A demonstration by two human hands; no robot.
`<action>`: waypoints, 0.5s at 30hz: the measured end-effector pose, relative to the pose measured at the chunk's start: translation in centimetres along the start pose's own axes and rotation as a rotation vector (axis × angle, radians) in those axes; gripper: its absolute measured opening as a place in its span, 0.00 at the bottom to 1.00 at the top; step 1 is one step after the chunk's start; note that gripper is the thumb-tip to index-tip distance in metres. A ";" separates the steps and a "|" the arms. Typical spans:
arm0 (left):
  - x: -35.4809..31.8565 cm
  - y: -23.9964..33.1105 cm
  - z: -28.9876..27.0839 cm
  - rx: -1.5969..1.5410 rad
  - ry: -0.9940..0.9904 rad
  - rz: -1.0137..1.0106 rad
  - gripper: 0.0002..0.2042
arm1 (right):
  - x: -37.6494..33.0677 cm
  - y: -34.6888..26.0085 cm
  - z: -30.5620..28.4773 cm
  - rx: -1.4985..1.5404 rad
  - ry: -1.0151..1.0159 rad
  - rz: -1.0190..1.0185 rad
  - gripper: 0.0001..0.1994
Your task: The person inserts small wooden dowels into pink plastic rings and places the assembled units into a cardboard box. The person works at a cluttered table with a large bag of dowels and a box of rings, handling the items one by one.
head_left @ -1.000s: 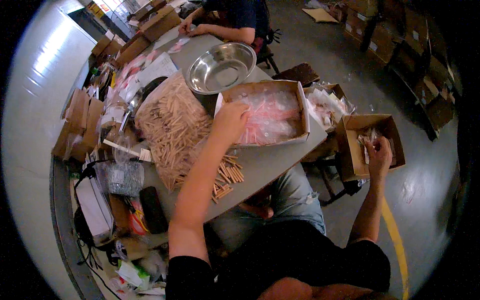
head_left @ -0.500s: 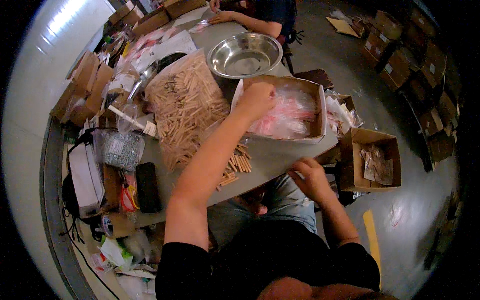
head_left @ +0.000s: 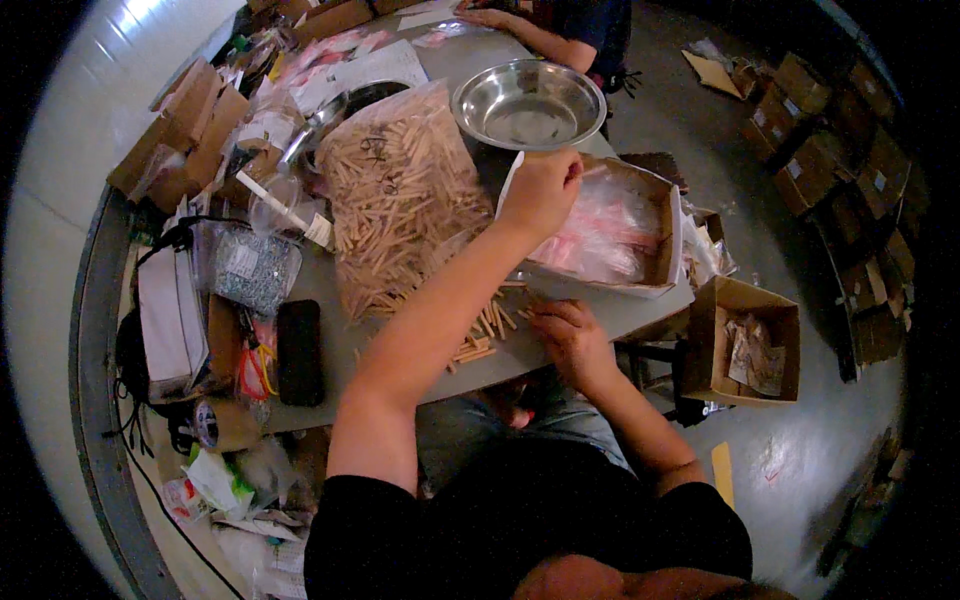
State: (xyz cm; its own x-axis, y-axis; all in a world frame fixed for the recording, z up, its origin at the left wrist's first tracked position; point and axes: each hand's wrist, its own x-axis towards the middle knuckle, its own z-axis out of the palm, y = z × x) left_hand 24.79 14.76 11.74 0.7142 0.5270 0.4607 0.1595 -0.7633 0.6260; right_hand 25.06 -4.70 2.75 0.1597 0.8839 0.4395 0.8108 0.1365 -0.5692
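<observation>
My left hand (head_left: pixel 543 192) is closed in a fist above the left side of a white cardboard box (head_left: pixel 600 284). Whatever its fingers hold is hidden. Inside the box lie clear plastic packets (head_left: pixel 612 225) with pink-red parts. My right hand (head_left: pixel 572 343) is over the table's near edge, thumb and fingers drawn together beside loose wooden pegs (head_left: pixel 480 345). What lies between these fingertips is too small to make out. Left of my left forearm, a large clear bag (head_left: pixel 395 190) full of wooden pegs spills some onto the grey table (head_left: pixel 520 365).
A steel basin (head_left: pixel 528 105) stands behind the box. On the left are a bag of small metal parts (head_left: pixel 255 268), a black case (head_left: pixel 299 352) and open cartons (head_left: pixel 190 120). Another carton (head_left: pixel 742 340) is at the right. Another person's arm (head_left: pixel 540 38) rests at the far end.
My right hand has moved left and forward, from the table's edge to the loose pegs. My left hand stays closed at the box's left side. The whole view has shifted slightly.
</observation>
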 end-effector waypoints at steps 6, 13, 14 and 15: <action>-1.1 0.5 -1.7 -0.155 0.053 -0.042 0.08 | -0.8 -0.5 -2.0 -0.012 0.088 0.231 0.21; -4.1 1.2 -3.3 -0.546 0.000 -0.180 0.08 | 1.2 -1.3 -2.2 -0.262 -0.034 0.174 0.24; -5.0 1.1 -3.8 -0.571 0.023 -0.184 0.08 | 1.3 -1.3 -2.2 -0.240 -0.024 0.161 0.23; -6.1 0.9 -4.3 -0.596 0.045 -0.187 0.08 | 1.4 -1.3 -2.2 -0.217 -0.015 0.149 0.23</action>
State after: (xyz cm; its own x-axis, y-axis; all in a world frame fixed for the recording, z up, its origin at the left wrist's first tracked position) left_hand 17.61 12.45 12.23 0.6796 0.6565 0.3273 -0.1377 -0.3240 0.9360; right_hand 25.49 -4.57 5.61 0.2798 0.8937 0.3508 0.8809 -0.0937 -0.4639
